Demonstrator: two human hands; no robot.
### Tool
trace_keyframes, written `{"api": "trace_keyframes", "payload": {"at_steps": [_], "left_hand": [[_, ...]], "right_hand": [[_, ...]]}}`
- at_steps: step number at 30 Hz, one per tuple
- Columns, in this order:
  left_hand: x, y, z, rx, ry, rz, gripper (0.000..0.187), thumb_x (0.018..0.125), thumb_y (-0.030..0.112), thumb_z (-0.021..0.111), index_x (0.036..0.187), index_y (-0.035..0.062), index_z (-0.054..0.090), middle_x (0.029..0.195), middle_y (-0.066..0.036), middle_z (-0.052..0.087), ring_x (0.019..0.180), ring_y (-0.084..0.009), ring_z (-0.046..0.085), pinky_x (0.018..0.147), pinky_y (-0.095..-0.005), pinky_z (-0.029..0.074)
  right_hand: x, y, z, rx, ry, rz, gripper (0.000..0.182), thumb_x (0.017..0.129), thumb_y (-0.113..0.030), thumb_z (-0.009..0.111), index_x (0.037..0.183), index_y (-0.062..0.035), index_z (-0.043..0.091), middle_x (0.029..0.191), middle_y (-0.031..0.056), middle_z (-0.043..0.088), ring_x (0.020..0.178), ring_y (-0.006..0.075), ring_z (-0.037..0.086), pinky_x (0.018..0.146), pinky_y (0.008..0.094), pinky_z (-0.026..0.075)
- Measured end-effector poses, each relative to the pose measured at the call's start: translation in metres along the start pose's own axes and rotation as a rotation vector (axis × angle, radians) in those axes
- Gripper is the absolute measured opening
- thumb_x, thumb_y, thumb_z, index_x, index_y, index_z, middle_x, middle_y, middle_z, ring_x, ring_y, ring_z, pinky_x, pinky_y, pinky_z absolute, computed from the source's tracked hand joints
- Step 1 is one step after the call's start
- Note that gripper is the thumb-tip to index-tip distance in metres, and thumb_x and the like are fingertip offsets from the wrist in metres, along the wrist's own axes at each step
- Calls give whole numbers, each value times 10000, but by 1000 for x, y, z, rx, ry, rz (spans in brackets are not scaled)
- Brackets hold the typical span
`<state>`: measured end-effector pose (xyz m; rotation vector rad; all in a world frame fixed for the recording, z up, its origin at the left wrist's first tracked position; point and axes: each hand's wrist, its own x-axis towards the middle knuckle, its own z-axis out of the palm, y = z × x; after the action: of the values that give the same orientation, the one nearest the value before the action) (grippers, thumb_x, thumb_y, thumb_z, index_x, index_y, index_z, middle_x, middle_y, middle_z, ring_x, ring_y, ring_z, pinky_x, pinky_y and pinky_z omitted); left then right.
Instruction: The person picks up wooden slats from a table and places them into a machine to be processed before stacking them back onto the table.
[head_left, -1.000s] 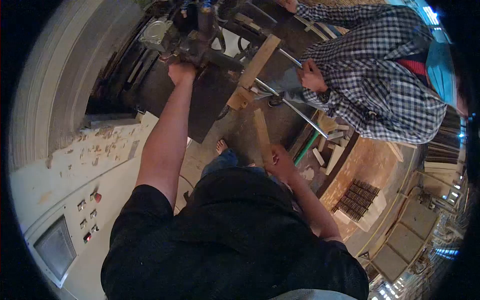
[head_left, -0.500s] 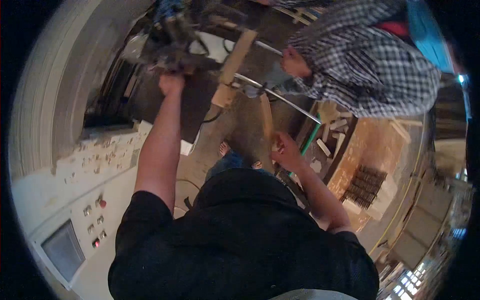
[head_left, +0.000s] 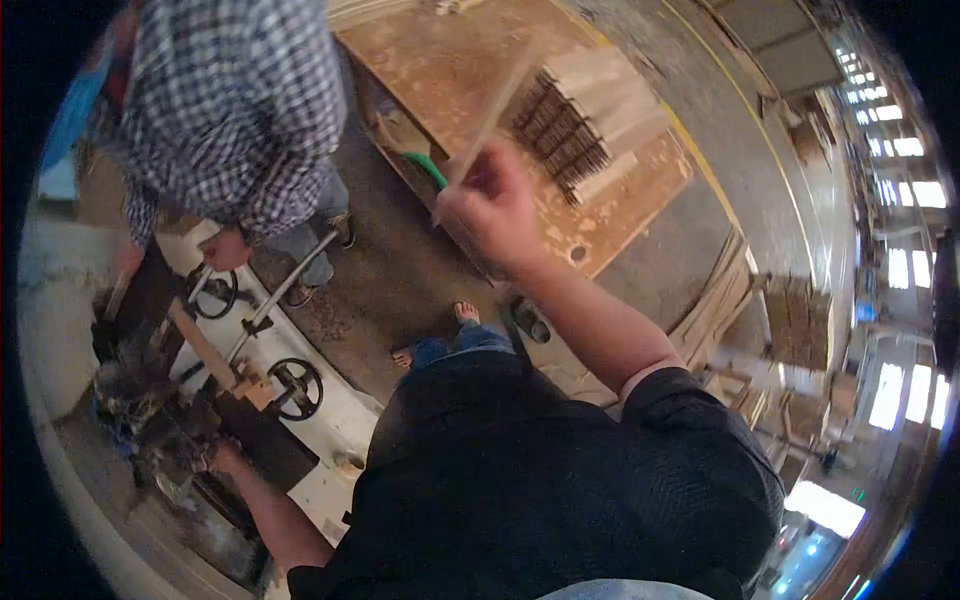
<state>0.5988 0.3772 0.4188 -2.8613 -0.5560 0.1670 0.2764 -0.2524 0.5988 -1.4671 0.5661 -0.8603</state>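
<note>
My right hand (head_left: 492,200) is closed round a thin wooden strip (head_left: 500,105), blurred by motion, held over the near edge of a worn wooden table (head_left: 640,218). Beyond it on that table lies a stack of wooden pieces (head_left: 590,115) with dark jagged ends. At the lower left, my left hand (head_left: 222,456) reaches to a dark machine (head_left: 150,425); its fingers are blurred and partly hidden there. A wooden bar (head_left: 205,345) lies across the machine near a metal rod (head_left: 280,290).
A co-worker in a checked shirt (head_left: 235,100) stands at the upper left, one hand (head_left: 228,248) by the rods. Black handwheels (head_left: 295,388) sit on the white machine base. A green object (head_left: 425,168) is at the table's edge; sandals (head_left: 530,320) lie on the floor.
The view has swung right, toward the table. My right hand has moved with the strip from beside the machine to the table. My left hand stays at the machine.
</note>
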Motion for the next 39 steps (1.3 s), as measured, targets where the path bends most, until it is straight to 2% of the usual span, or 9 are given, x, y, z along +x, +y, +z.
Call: {"api": "trace_keyframes", "payload": {"at_steps": [5, 8, 10, 18, 24, 31, 34, 36, 39], "left_hand": [[1, 3, -7, -122, 13, -79, 347, 957, 375, 590, 1075, 84, 739, 1047, -151, 718, 930, -313, 690, 802, -451, 547], [-6, 5, -7, -193, 38, -101, 339, 965, 352, 591, 1101, 76, 733, 1081, -168, 712, 958, -330, 684, 824, -457, 545], [-16, 7, -5, -247, 68, -102, 334, 970, 336, 591, 1119, 71, 729, 1104, -180, 707, 976, -342, 680, 838, -460, 543], [-84, 23, 19, -525, 265, 174, 393, 953, 402, 650, 1132, 63, 736, 1176, -202, 694, 1039, -355, 669, 890, -441, 542], [-172, 52, -7, -734, 147, 367, 617, 869, 519, 726, 1256, 41, 673, 1359, -268, 559, 1209, -395, 567, 981, -506, 489], [-179, 47, 8, -512, 262, 414, 744, 800, 575, 766, 1324, 67, 620, 1457, -260, 455, 1316, -428, 459, 1092, -553, 383], [-187, 51, 0, -466, 219, 367, 783, 791, 593, 766, 1366, 96, 582, 1478, -239, 434, 1349, -418, 423, 1098, -554, 372], [-188, 55, -2, -433, 199, 335, 799, 789, 600, 764, 1387, 110, 562, 1483, -227, 430, 1365, -413, 403, 1104, -553, 364], [-187, 56, 0, -385, 225, 379, 840, 788, 638, 743, 1430, 149, 512, 1494, -197, 415, 1375, -406, 390, 1099, -556, 363]], "right_hand": [[9, -1, -130, 24, 572, -152, 453, 847, -58, 649, 1280, -37, 518, 1051, 61, 645, 924, 146, 619, 782, 309, 522], [0, 35, -202, -74, 742, -33, 438, 856, -106, 654, 1263, -16, 519, 996, 84, 657, 888, 148, 640, 724, 311, 532], [-13, 90, -247, -247, 888, 336, 391, 850, -147, 675, 1192, 0, 558, 937, 98, 666, 821, 162, 659, 658, 314, 535], [2, 193, -296, -462, 664, 825, 614, 747, -367, 767, 1177, 40, 608, 1104, 247, 689, 1055, 380, 668, 913, 429, 518], [-3, 224, -299, -843, 601, 638, 625, 801, -401, 748, 1222, 33, 587, 1162, 283, 663, 1107, 422, 636, 938, 462, 513], [-25, 203, -286, -485, 590, 576, 733, 785, -338, 810, 1365, -27, 487, 1169, 265, 647, 1129, 396, 629, 988, 427, 501], [-42, 185, -268, -461, 533, 393, 936, 743, -313, 853, 1485, -63, 340, 1348, 255, 527, 1171, 394, 590, 1034, 420, 474], [-45, 179, -265, -933, 345, 406, 1096, 705, -317, 878, 1548, -111, 208, 1488, 247, 357, 1262, 400, 513, 1075, 429, 445], [-38, 177, -262, -930, 345, 454, 1079, 688, -321, 879, 1538, -134, 240, 1498, 239, 325, 1319, 382, 461, 1085, 437, 434]]}}
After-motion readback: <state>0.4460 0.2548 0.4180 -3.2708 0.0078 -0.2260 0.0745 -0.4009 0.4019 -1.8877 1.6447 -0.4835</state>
